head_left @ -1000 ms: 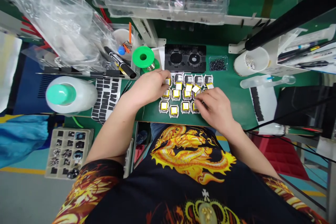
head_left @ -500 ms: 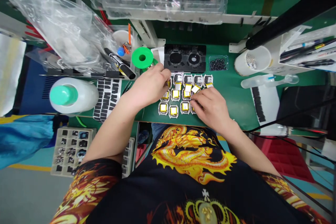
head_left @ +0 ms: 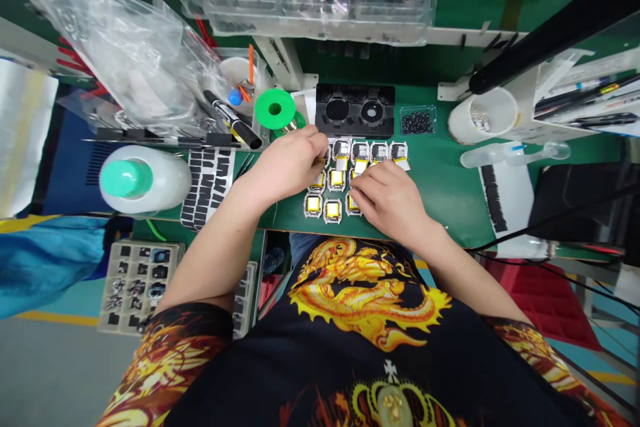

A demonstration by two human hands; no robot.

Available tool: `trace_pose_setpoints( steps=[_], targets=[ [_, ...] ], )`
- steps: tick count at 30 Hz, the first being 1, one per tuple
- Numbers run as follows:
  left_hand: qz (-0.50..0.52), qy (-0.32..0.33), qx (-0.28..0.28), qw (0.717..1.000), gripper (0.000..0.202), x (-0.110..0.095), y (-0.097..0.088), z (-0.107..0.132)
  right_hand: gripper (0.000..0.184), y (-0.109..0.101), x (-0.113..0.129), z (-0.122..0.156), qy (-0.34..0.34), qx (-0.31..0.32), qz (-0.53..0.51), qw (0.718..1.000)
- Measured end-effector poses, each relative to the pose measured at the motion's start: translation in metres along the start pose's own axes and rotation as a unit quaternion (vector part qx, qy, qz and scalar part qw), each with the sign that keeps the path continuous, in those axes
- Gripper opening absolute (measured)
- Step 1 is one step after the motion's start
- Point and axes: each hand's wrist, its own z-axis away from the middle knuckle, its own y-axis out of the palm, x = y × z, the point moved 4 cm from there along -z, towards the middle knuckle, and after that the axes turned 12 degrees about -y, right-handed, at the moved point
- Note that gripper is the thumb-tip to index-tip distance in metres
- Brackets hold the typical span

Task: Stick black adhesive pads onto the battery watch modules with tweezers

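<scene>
Several yellow-labelled pouch cells (head_left: 337, 179) in silver frames are being kept in a rough grid on the green bench mat (head_left: 440, 200), centre of the frame, partly covered by the hands. Cells are judged light and fragile, with soft pouches and thin labels, so hold should be taken by the frame edges, not the faces. The left hand (head_left: 287, 163) is being held at the grid's upper left, its fingertips (head_left: 320, 148) pinched together at a cell; whether anything is being grasped cannot be told. The right hand (head_left: 390, 200) is being spread over the grid's middle, its fingers (head_left: 357, 192) being curled onto the cells, with no clear grasp shown. Just above the grid, a black fixture (head_left: 355, 110) is being flanked by a green spool (head_left: 275, 109) and a tray of small black parts (head_left: 417, 119). A white bottle (head_left: 143, 180) is being kept at left of frame.
</scene>
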Motion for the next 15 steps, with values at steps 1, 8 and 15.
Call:
trace_pose_setpoints(
  steps=[1,8,15],
  targets=[
    [0.001,0.002,-0.001,1.0,0.013,0.0,0.0,0.0,0.033,0.0,0.0,0.0,0.003,0.003,-0.002,1.0],
    [-0.003,-0.023,-0.017,1.0,0.014,0.001,-0.001,0.004,0.033,0.004,-0.003,-0.021,0.011,0.031,0.016,0.999],
    [0.004,-0.024,-0.012,1.0,0.026,0.003,0.001,0.008,0.03,0.017,-0.006,-0.043,0.0,0.057,0.069,0.996]
  ],
)
